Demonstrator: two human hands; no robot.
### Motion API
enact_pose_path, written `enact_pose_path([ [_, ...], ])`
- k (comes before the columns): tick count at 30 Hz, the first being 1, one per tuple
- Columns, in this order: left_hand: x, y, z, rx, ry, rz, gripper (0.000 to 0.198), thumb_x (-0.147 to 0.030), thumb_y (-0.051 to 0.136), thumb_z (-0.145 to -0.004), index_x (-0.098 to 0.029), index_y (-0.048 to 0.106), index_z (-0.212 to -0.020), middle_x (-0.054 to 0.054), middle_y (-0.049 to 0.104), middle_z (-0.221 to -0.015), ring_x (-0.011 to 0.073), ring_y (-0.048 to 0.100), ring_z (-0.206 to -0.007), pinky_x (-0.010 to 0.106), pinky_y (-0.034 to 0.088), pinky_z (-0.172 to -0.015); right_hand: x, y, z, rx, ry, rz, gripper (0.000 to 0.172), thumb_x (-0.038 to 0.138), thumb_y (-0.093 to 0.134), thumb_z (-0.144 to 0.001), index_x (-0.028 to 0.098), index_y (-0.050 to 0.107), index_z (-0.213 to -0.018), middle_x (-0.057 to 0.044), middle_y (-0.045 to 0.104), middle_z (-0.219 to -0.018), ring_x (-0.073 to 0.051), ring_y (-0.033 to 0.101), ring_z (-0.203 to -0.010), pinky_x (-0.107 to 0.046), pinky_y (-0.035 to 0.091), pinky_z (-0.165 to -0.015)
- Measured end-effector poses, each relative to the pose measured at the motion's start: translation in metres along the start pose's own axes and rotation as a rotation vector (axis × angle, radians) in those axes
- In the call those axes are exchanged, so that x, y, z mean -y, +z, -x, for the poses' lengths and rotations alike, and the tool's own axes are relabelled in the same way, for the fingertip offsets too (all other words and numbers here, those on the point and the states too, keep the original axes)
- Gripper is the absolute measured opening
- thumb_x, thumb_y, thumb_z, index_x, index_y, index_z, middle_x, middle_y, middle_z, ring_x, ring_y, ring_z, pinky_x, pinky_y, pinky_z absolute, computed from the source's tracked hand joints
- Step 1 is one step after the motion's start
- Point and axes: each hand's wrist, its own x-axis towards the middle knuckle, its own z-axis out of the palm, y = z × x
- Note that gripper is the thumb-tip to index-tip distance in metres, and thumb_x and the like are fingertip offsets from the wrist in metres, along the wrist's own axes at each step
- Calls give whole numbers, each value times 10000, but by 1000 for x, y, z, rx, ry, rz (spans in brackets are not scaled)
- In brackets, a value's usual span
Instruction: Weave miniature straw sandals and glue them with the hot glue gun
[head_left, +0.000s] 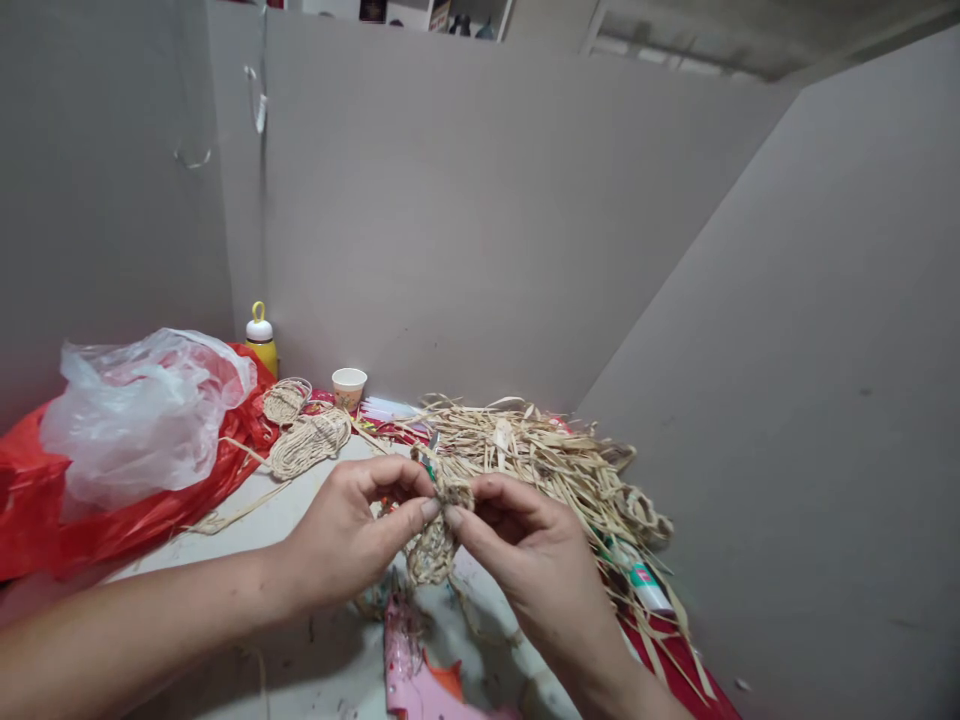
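Both hands meet over the table around a small woven straw piece (433,556), made of braided tan fibre. My left hand (367,515) pinches its upper left side between thumb and fingers. From the right, my right hand (525,535) pinches the same piece, the two thumbs almost touching. Part of the piece is hidden behind the fingers. Just below it lies a pink glue gun (409,660) with an orange trigger, its nozzle end close under the piece. Some loose strands hang beneath my right hand.
A heap of dry straw strips (540,445) covers the back right, with a white-and-green tube (649,588) beside it. Coiled straw braid (310,443), a paper cup (349,388), a yellow bottle (262,345) and plastic bags (150,420) stand left. Grey partitions (465,200) enclose the table.
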Motion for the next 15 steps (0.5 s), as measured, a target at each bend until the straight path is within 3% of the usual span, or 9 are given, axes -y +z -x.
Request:
enact_pose_path([
  [5, -19, -13, -3, 114, -137, 175, 195, -260, 646, -785, -147, 709, -931, 57, 706, -856, 168, 629, -789, 306, 490, -739, -4, -15, -13, 54, 45, -185, 111, 231, 808, -707, 233, 724, -781, 49, 618, -692, -81, 529, -642, -182, 439, -614],
  [8, -24, -18, -5, 7, -118, 201, 251, -322, 655, -799, -160, 683, -988, 55, 709, -862, 167, 639, -768, 322, 499, -748, -2, -19, -15, 58, 60, -284, 133, 277, 824, -703, 242, 733, -794, 40, 641, -721, -89, 543, -669, -189, 448, -631],
  [10, -19, -16, -6, -41, -129, 207, 236, -349, 663, -809, -162, 646, -952, 39, 697, -812, 151, 623, -720, 309, 491, -714, -3, -18, -15, 54, 70, -303, 146, 285, 831, -695, 237, 736, -796, 31, 646, -734, -98, 545, -688, -198, 449, -639],
  [15, 3, -1, -3, 117, -245, 312, 206, -247, 723, -759, -159, 544, -810, -36, 605, -650, 84, 515, -613, 223, 389, -610, -15, -12, -13, 43, 85, -255, 159, 262, 826, -706, 233, 720, -821, 41, 608, -735, -102, 515, -699, -208, 430, -658],
])
